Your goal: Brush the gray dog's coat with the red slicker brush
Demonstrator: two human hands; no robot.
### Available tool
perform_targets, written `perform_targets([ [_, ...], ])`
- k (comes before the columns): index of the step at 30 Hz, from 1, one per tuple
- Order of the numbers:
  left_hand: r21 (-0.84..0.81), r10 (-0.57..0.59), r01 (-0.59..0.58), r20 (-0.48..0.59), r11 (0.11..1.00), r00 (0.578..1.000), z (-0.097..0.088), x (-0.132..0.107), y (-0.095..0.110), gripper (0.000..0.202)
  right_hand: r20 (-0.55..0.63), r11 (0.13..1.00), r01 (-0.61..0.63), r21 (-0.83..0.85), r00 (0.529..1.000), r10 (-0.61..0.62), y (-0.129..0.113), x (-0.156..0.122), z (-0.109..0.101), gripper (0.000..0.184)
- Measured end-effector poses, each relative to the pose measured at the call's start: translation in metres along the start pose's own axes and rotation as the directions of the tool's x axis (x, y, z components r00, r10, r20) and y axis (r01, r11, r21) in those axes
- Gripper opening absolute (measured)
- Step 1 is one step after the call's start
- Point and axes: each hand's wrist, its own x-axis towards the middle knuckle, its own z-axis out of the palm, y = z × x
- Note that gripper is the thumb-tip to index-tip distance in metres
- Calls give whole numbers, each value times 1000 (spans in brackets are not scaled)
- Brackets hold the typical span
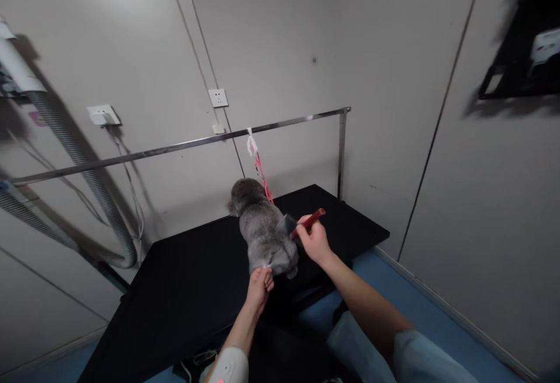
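Observation:
A grey, curly-coated dog [266, 225] stands on the black grooming table [188, 278], rear toward me and head turned left. My left hand [259, 285] is closed at the dog's rump, pinching what looks like its short tail; the fingertips partly hide it. In my right hand [315, 241] is a slicker brush [311, 220] with a red handle, gripped between thumb and fingers. Its dark, flat head lies against or just beside the dog's right flank; I cannot tell which. A pink lead [263, 176] runs from the dog's neck area up to the bar.
A metal rail [184, 146] spans the table's back, with a post [342, 155] at the right. Grey ribbed hose [74, 150] hangs at the left near plugged-in cables. Walls close in behind and right; a black shelf [520, 51] juts out upper right. Blue floor [394, 290] shows below.

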Motion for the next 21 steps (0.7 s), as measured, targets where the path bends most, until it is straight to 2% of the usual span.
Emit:
perform_targets([
  [2,-1,5,-5,16,1000,1000,-1,1,-2,50,210,1000,-17,20,978,13,-1,-2,4,11],
  [3,0,11,-11,20,1000,1000,-2,2,-3,50,248,1000,-28,3,968,26,-1,-3,6,10],
  [4,7,13,-13,20,1000,1000,-2,3,-4,49,208,999,-28,-27,977,33,-1,-4,7,10],
  [6,27,-1,0,13,1000,1000,-3,4,-6,48,28,997,-8,-71,1000,10,-2,-6,9,11],
  [7,32,-8,7,13,999,1000,-3,4,-7,48,4,998,6,-67,1000,-6,-3,-6,9,12],
  [10,17,-10,10,41,1000,999,-5,5,-8,49,209,999,-4,-33,978,11,-4,-7,6,10],
  [11,11,-4,3,41,1000,999,-5,5,-8,49,224,999,-17,-46,974,27,-4,-7,5,9],
  [12,11,1,-2,36,1000,999,-5,5,-8,48,167,997,-21,-74,985,33,-4,-7,3,10],
  [14,25,-2,1,18,1000,1000,-6,5,-7,47,-26,994,-8,-112,1000,5,-2,-9,1,12],
  [15,32,-4,3,15,999,1000,-7,5,-7,47,-45,995,4,-102,999,-9,0,-10,1,13],
  [18,35,-3,2,44,999,999,-10,7,-8,49,152,999,-42,-2,988,41,8,-18,5,13],
  [19,35,0,-1,46,999,999,-11,8,-9,49,153,997,-76,17,986,73,11,-22,7,13],
  [21,37,0,-1,44,999,999,-13,9,-10,50,-15,994,-104,38,994,105,18,-29,10,15],
])
